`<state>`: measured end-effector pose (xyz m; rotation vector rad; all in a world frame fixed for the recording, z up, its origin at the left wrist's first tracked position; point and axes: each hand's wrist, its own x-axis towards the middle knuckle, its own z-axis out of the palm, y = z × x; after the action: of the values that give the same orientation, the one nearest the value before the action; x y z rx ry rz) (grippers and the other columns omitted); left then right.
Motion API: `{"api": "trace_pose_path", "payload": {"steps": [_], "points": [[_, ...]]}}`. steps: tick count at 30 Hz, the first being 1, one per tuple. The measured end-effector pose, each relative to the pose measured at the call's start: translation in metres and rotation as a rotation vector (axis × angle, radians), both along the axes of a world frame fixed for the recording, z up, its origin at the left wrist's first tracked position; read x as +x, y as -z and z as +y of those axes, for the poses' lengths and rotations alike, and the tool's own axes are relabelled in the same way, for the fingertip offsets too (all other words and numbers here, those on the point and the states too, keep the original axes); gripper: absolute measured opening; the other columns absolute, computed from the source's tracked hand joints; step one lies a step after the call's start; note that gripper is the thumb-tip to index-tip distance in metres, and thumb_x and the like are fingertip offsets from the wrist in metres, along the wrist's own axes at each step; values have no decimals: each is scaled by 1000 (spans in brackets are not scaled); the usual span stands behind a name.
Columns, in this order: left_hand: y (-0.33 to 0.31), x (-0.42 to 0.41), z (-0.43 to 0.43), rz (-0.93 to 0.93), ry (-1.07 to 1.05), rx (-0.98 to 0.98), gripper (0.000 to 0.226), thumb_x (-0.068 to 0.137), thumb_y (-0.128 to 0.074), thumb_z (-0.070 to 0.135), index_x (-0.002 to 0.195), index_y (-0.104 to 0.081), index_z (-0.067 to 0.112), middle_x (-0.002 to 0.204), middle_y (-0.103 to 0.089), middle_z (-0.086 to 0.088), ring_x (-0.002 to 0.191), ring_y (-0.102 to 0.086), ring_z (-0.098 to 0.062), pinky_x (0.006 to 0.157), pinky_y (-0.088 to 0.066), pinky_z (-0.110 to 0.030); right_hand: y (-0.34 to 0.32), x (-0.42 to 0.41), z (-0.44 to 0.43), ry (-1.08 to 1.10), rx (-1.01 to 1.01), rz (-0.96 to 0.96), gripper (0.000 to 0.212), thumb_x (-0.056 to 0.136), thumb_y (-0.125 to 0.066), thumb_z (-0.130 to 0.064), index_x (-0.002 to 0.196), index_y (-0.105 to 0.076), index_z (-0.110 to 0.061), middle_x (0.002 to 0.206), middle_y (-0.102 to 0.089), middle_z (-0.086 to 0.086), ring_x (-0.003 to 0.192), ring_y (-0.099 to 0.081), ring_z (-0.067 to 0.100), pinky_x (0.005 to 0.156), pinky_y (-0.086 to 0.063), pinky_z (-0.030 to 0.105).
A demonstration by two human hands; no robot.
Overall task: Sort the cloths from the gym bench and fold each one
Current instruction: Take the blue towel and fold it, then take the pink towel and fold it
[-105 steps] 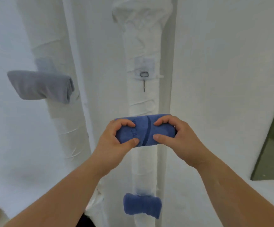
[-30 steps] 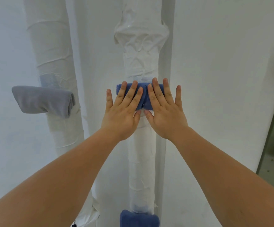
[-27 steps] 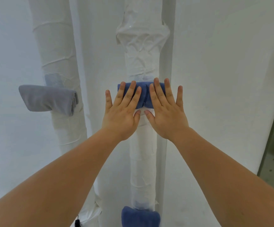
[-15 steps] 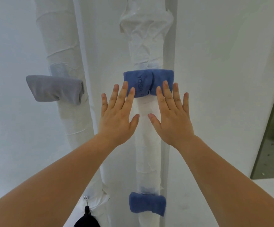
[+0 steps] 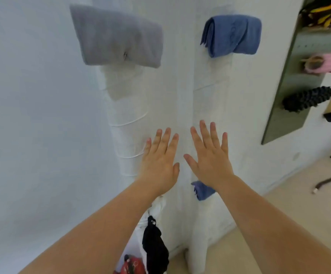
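A folded blue cloth hangs high on the right white wrapped pillar. A folded grey cloth hangs on the left wrapped pillar. A second blue cloth sits lower on the right pillar, partly hidden by my right forearm. My left hand and my right hand are both flat, fingers spread, held in front of the pillars well below the upper cloths. Neither hand holds anything.
A black cloth and a red item hang at the foot of the left pillar. At right, a mirror panel shows a pink roller and a black spiky roller. Beige floor lies at lower right.
Both hands let go of the upper blue cloth and dropped down away from it. The view tilted down, so the cloths now appear higher and the floor shows.
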<state>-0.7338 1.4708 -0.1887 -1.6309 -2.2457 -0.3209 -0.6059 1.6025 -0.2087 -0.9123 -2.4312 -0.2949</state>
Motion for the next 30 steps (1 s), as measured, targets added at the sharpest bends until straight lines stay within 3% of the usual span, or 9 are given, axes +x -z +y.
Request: {"api": "trace_pose_path", "payload": {"steps": [3, 7, 12, 15, 20, 22, 27, 30], "points": [[18, -17, -59, -72, 149, -93, 81, 101, -41, 44, 161, 9, 20, 168, 20, -4, 154, 21, -25, 125, 12, -45, 28, 2, -78, 134, -107, -17, 80, 99, -29, -62, 160, 6, -25, 168, 16, 4, 153, 20, 30, 122, 6, 59], [27, -39, -123, -85, 280, -203, 82, 99, -43, 47, 161, 4, 22, 170, 13, -5, 156, 14, -25, 126, 9, -46, 43, 25, -168, 301, -202, -108, 79, 96, -32, -64, 161, -8, -25, 169, 6, 5, 156, 7, 31, 120, 3, 58], [54, -40, -170, -142, 335, -310, 80, 98, -44, 49, 161, -2, 23, 170, 5, -5, 157, 8, -28, 125, 5, -49, 52, 60, -253, 455, -410, -240, 79, 99, -28, -64, 159, 8, -28, 167, 23, 1, 154, 19, 26, 123, 8, 56], [85, -25, -192, -209, 407, -391, 79, 97, -47, 43, 162, -6, 24, 171, 3, -5, 157, 7, -26, 125, 6, -49, 74, 80, -300, 526, -535, -243, 78, 99, -30, -63, 160, 6, -30, 167, 21, 0, 154, 19, 26, 123, 7, 56], [138, 14, -222, -174, 535, -472, 74, 97, -44, 50, 160, -15, 22, 169, -8, -10, 156, -6, -33, 125, -7, -53, 123, 124, -364, 646, -698, -279, 74, 99, -31, -63, 160, -3, -32, 168, 18, 0, 154, 17, 26, 123, 8, 56], [157, 31, -232, -192, 580, -538, 72, 98, -43, 50, 159, -17, 23, 169, -9, -10, 155, -9, -33, 125, -9, -52, 144, 145, -386, 689, -779, -309, 72, 99, -31, -63, 160, -8, -32, 168, 16, 0, 155, 16, 26, 123, 9, 55], [200, 75, -257, -243, 736, -673, 64, 93, -44, 46, 151, -37, 20, 162, -33, -9, 147, -30, -30, 121, -26, -46, 191, 206, -439, 776, -1013, -369, 69, 98, -40, -59, 159, -15, -35, 169, 11, 1, 156, 8, 27, 123, 2, 58], [215, 116, -269, -316, 753, -768, 61, 96, -53, 42, 152, -38, 21, 162, -31, -7, 146, -31, -29, 119, -29, -43, 215, 249, -470, 854, -1109, -311, 69, 98, -44, -57, 158, -19, -34, 169, 7, 2, 156, 4, 29, 123, -1, 58]]}}
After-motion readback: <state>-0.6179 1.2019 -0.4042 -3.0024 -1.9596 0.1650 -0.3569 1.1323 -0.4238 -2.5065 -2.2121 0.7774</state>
